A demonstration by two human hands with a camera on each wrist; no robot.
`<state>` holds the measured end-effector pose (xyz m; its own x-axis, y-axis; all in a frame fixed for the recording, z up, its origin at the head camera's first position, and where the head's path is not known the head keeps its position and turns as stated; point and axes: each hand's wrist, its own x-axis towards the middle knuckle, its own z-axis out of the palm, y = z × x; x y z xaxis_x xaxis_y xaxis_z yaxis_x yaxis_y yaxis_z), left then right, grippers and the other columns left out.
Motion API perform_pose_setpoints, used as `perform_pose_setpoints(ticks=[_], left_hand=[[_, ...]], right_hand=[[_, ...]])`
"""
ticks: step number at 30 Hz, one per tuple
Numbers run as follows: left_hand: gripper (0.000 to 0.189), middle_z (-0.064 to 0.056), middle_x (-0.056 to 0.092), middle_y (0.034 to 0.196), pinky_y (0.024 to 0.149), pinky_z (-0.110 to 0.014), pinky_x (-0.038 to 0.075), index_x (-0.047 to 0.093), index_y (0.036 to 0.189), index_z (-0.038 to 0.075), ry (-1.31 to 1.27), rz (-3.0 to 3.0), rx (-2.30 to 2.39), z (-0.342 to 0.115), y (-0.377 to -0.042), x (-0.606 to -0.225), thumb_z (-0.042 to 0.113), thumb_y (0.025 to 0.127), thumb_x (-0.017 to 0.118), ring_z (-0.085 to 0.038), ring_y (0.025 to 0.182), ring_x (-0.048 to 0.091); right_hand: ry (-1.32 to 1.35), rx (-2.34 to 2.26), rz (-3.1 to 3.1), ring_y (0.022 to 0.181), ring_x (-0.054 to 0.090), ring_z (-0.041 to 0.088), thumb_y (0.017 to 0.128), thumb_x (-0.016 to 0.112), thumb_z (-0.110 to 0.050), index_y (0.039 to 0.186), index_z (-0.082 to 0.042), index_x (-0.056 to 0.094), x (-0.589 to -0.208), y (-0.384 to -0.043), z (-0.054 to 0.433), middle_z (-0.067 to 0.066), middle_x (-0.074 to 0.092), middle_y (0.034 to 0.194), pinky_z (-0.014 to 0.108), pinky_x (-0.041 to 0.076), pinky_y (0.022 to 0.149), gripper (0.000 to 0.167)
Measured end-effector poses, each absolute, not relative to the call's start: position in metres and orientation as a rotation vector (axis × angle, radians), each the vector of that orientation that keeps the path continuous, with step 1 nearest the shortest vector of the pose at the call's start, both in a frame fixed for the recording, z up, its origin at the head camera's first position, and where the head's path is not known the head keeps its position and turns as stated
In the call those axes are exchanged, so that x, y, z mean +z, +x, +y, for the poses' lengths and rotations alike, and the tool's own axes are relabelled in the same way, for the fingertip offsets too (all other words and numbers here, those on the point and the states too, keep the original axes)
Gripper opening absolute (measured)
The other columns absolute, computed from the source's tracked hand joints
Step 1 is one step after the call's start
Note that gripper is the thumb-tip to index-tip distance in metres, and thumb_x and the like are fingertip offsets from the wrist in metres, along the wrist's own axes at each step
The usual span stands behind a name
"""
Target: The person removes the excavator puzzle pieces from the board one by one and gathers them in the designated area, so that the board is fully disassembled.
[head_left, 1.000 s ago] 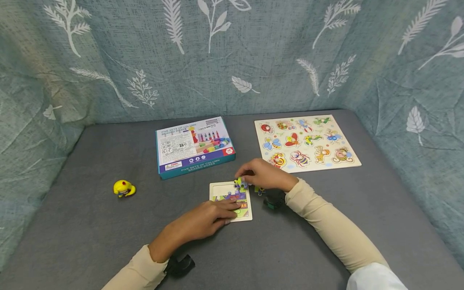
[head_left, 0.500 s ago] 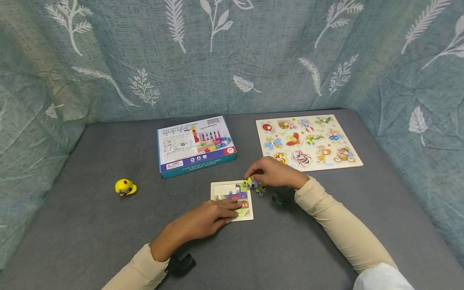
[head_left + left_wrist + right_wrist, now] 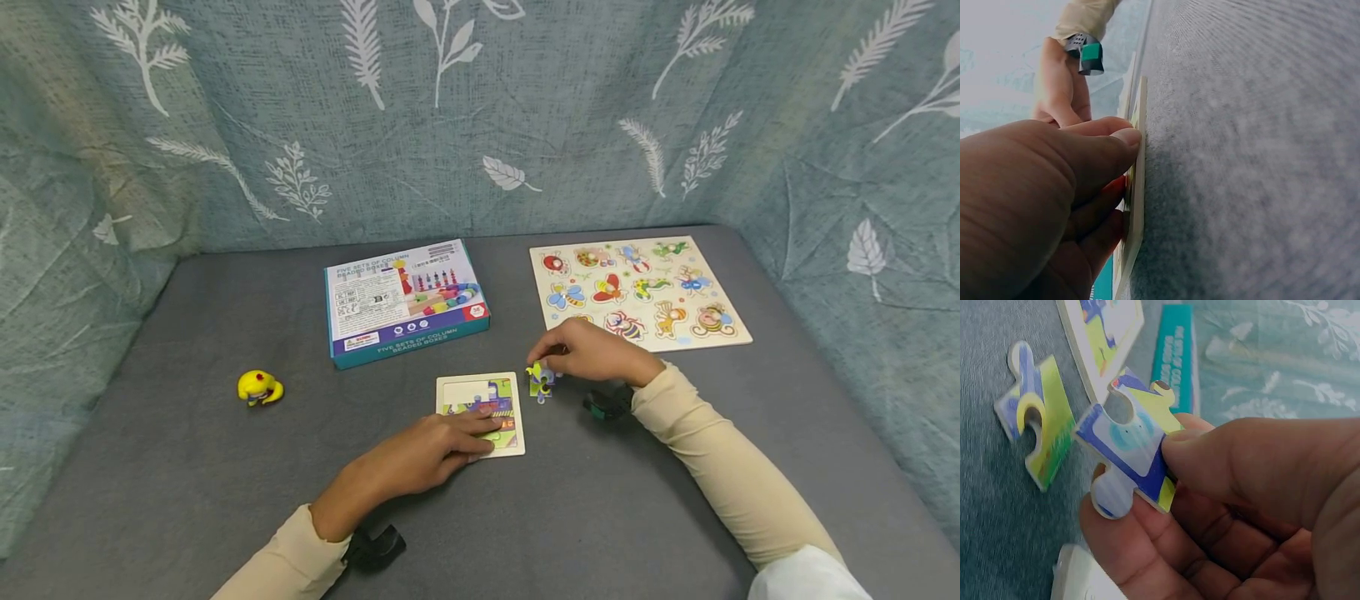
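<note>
My left hand (image 3: 420, 454) rests on a small wooden jigsaw tray (image 3: 519, 433), its fingers lying straight over the pieces fitted in the lower part. In the left wrist view the thumb touches the tray's edge. Just right of the tray, my right hand (image 3: 592, 352) pinches a jigsaw piece (image 3: 1125, 434) between thumb and fingers. That piece is purple, pale blue and yellow-green. Below it on the table lies another jigsaw piece (image 3: 1054, 394), green and blue with a yellow ring. The tray's upper left shows bare wood.
A teal-edged box (image 3: 405, 304) of beads stands behind the tray. An insect peg puzzle board (image 3: 723, 287) lies at the back right, partly behind my right hand. To the left sits a small yellow toy (image 3: 258, 387). A patterned curtain (image 3: 480, 117) hangs behind the grey table.
My right hand has moved right with the pinched jigsaw piece, from over the tray's upper right corner to above the loose piece. The left hand stays on the tray.
</note>
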<state>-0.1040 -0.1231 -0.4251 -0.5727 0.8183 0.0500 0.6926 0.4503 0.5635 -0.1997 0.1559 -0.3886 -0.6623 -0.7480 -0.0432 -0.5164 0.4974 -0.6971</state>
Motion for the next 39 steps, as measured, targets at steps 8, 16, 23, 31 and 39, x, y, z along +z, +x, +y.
perform_pose_setpoints(ticks=[8,16,23,31,39], left_hand=[[0.039,-0.001,0.051,0.142,0.106,-0.039,0.038,0.060,0.134,0.008,1.327,2.470,0.829,-0.123,-0.104,-0.424,0.008,0.095,0.063,-0.018,0.136,0.039],[0.040,-0.001,0.051,0.142,0.106,-0.038,0.038,0.059,0.135,0.008,1.307,2.473,0.815,-0.123,-0.104,-0.424,0.006,0.095,0.063,-0.018,0.137,0.038],[0.039,-0.001,0.051,0.142,0.105,-0.038,0.039,0.060,0.134,0.008,1.298,2.470,0.820,-0.123,-0.104,-0.424,0.007,0.095,0.063,-0.018,0.137,0.039],[0.039,0.000,0.050,0.143,0.106,-0.039,0.039,0.059,0.135,0.008,1.295,2.466,0.826,-0.122,-0.104,-0.424,0.007,0.096,0.063,-0.018,0.137,0.038],[0.038,0.002,0.048,0.144,0.107,-0.038,0.037,0.060,0.134,0.010,1.288,2.466,0.822,-0.122,-0.104,-0.425,0.009,0.097,0.062,-0.016,0.138,0.037]], right_hand=[[-1.062,-0.956,2.368,0.067,0.055,0.006,0.091,0.059,0.004,0.101,0.001,0.074,-0.389,-0.201,0.168,0.003,0.071,0.091,0.026,0.048,0.061,0.018],[-1.132,-0.955,2.371,0.071,0.054,0.009,0.089,0.062,0.008,0.101,0.001,0.075,-0.390,-0.201,0.176,0.002,0.070,0.091,0.026,0.048,0.063,0.020],[-0.999,-0.924,2.376,0.078,0.058,0.009,0.091,0.062,0.004,0.105,0.001,0.073,-0.390,-0.199,0.184,0.001,0.069,0.095,0.028,0.051,0.068,0.018],[-0.917,-0.944,2.331,0.075,0.060,0.009,0.090,0.062,0.005,0.099,0.001,0.072,-0.391,-0.196,0.186,0.001,0.069,0.091,0.027,0.051,0.066,0.014],[-0.934,-0.918,2.331,0.074,0.060,0.009,0.088,0.063,0.006,0.097,0.001,0.072,-0.394,-0.197,0.187,0.001,0.069,0.091,0.027,0.051,0.064,0.013]])
